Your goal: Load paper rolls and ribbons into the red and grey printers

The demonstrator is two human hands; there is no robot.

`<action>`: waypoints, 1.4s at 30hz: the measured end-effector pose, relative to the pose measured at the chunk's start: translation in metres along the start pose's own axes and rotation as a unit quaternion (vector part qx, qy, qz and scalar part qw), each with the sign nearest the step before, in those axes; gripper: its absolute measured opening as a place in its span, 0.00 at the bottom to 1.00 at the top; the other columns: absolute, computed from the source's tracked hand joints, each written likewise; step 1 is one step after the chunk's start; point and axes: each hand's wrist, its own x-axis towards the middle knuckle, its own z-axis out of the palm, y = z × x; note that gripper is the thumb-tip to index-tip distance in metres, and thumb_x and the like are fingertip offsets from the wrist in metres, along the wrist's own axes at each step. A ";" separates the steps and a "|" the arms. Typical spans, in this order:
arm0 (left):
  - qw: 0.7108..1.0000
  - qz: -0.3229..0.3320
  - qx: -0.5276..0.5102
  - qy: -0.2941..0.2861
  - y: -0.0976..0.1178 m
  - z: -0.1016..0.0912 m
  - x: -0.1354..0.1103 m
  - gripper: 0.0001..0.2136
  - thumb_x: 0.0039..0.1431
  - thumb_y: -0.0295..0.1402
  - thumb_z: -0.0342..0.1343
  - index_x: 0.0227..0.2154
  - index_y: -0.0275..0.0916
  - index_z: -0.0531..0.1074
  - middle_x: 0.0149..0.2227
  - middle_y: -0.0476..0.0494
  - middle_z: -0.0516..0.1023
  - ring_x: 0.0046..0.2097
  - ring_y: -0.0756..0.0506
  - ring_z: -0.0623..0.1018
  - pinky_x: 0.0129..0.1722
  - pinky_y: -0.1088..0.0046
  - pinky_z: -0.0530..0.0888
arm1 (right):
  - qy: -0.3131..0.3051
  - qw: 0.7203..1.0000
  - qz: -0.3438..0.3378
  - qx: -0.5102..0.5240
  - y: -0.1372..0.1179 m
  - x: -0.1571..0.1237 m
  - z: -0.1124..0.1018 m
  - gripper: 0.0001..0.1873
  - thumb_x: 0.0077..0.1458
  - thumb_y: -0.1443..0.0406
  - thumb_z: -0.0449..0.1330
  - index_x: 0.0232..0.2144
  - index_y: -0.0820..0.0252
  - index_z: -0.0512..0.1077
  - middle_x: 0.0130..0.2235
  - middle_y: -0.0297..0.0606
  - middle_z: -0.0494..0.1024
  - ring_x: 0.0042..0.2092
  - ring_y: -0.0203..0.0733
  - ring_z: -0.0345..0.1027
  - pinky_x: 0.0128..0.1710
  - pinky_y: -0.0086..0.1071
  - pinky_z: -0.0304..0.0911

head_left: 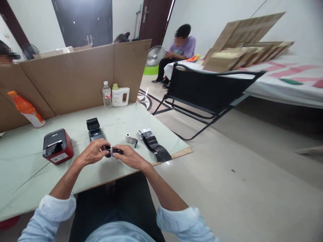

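In front of my chest, over the table's near edge, my left hand [92,153] and my right hand [130,156] are both closed on a small black-and-white roll [108,152]. My left fingers pinch its left side. On the right, my thumb and fingers grip a dark piece that joins it. Just behind my left hand stands a small dark printer [94,125] with its lid up. A white paper roll [128,137] with a dark printed tail lies to the right of my hands. Beyond it, a wider roll [156,148] trails a long black strip to the table's edge.
A red-and-black box-shaped device [58,146] sits left on the table [83,181]. Along the cardboard screen [83,77] stand an orange bottle [26,109], a clear bottle [107,95] and a white jug [119,96]. A black folding chair [202,92] and a seated person [185,47] are to the right.
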 end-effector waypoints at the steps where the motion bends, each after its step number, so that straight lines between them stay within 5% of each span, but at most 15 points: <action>1: 1.000 -0.012 0.003 0.026 -0.005 -0.004 -0.005 0.10 0.57 0.26 0.59 0.41 0.40 0.81 0.38 0.45 0.82 0.35 0.47 0.79 0.38 0.71 0.75 | 0.009 1.000 -0.001 0.004 0.002 0.004 0.003 0.11 0.60 0.62 0.59 0.38 0.58 0.81 0.32 0.33 0.81 0.36 0.40 0.73 0.40 0.31 0.67; 6: 0.983 -0.075 0.027 0.167 -0.041 -0.024 -0.002 0.11 0.54 0.27 0.60 0.40 0.40 0.79 0.38 0.44 0.83 0.38 0.45 0.80 0.38 0.72 0.77 | 0.089 0.995 -0.046 0.009 0.011 0.045 0.019 0.15 0.56 0.68 0.56 0.40 0.58 0.82 0.38 0.37 0.84 0.40 0.42 0.77 0.44 0.33 0.70; 10: 0.969 -0.113 0.072 0.208 -0.069 -0.025 0.017 0.12 0.52 0.25 0.57 0.40 0.39 0.79 0.40 0.43 0.83 0.41 0.44 0.81 0.43 0.69 0.78 | 0.127 0.985 -0.084 -0.084 0.020 0.087 0.028 0.21 0.53 0.74 0.54 0.41 0.59 0.83 0.44 0.42 0.85 0.46 0.45 0.79 0.52 0.36 0.70; 21: 0.950 -0.231 0.130 0.165 -0.102 -0.014 0.046 0.15 0.51 0.25 0.59 0.42 0.41 0.83 0.37 0.44 0.86 0.43 0.41 0.83 0.46 0.69 0.75 | 0.090 0.962 -0.063 -0.251 0.044 0.119 0.034 0.27 0.52 0.78 0.54 0.47 0.54 0.82 0.53 0.40 0.84 0.55 0.45 0.77 0.57 0.35 0.69; 27: 0.952 -0.223 0.171 0.120 -0.099 -0.022 0.053 0.16 0.50 0.24 0.58 0.40 0.44 0.83 0.44 0.43 0.87 0.49 0.38 0.83 0.48 0.67 0.75 | 0.068 0.947 -0.072 -0.305 0.042 0.126 0.037 0.26 0.55 0.77 0.55 0.51 0.54 0.81 0.53 0.41 0.84 0.55 0.47 0.74 0.58 0.37 0.67; 34: 0.934 -0.257 0.239 0.064 -0.087 -0.031 0.061 0.15 0.47 0.25 0.60 0.37 0.46 0.83 0.38 0.40 0.86 0.43 0.37 0.82 0.40 0.67 0.73 | 0.039 0.932 -0.065 -0.353 0.035 0.131 0.041 0.21 0.60 0.76 0.56 0.49 0.55 0.81 0.51 0.42 0.84 0.53 0.49 0.71 0.53 0.37 0.65; 42: 0.953 -0.204 0.217 0.050 -0.091 -0.034 0.049 0.18 0.49 0.24 0.59 0.40 0.48 0.85 0.41 0.43 0.87 0.44 0.39 0.82 0.42 0.70 0.73 | 0.014 0.921 -0.065 -0.383 0.026 0.132 0.044 0.17 0.64 0.73 0.56 0.46 0.54 0.81 0.51 0.41 0.83 0.51 0.50 0.69 0.46 0.36 0.63</action>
